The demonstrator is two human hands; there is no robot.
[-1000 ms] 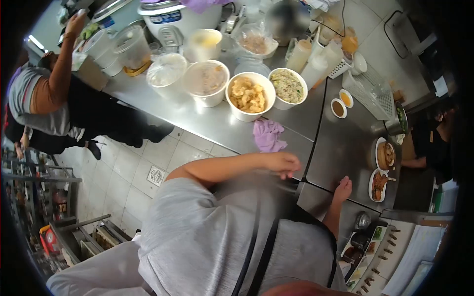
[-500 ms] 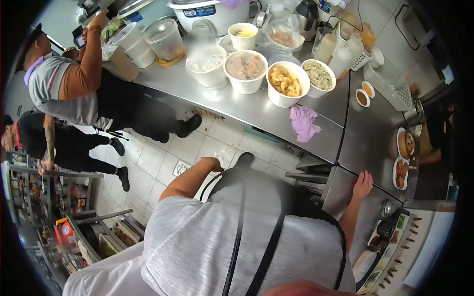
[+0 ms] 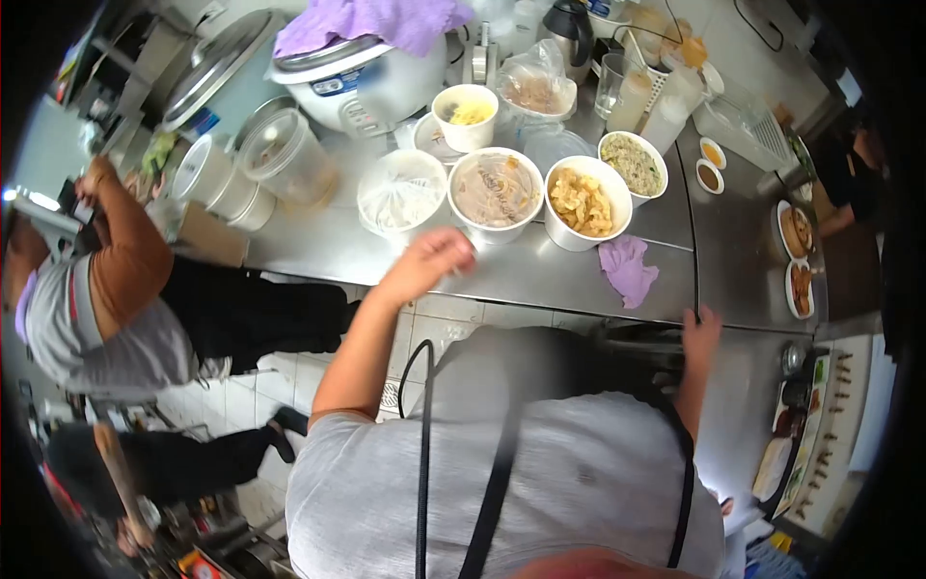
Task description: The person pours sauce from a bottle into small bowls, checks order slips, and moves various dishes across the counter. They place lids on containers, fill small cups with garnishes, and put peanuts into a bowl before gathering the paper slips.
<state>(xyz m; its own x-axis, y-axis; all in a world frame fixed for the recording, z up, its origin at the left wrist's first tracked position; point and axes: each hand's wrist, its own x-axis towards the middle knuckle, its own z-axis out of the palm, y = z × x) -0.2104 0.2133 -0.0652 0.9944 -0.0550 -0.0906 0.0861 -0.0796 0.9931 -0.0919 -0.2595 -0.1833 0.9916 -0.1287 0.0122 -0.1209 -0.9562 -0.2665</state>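
My left hand [image 3: 429,265] is raised over the counter's front edge, its fingers loosely bent and slightly blurred, with no object visible in them. Closest to it are a white tub covered with clear plastic [image 3: 403,196] and a tub of pale brownish food [image 3: 495,193]. To their right stand a tub of yellowish fried pieces [image 3: 584,205] and a tub of chopped greenish-white food [image 3: 633,164]. My right hand [image 3: 702,333] rests at the metal counter's edge by a seam, fingers apart, holding nothing visible. Left of it lies a crumpled purple cloth [image 3: 628,271].
A large white cooker [image 3: 362,92] with a purple towel [image 3: 371,24] on top stands behind. Two sauce cups [image 3: 711,166] and plated food [image 3: 797,232] sit on the right counter. Squeeze bottles [image 3: 666,116] stand at the back. Two people [image 3: 106,309] are at the left.
My left hand has risen from beside my body to above the counter edge. My right hand has drawn back to the edge. The view has turned and come nearer the tubs.
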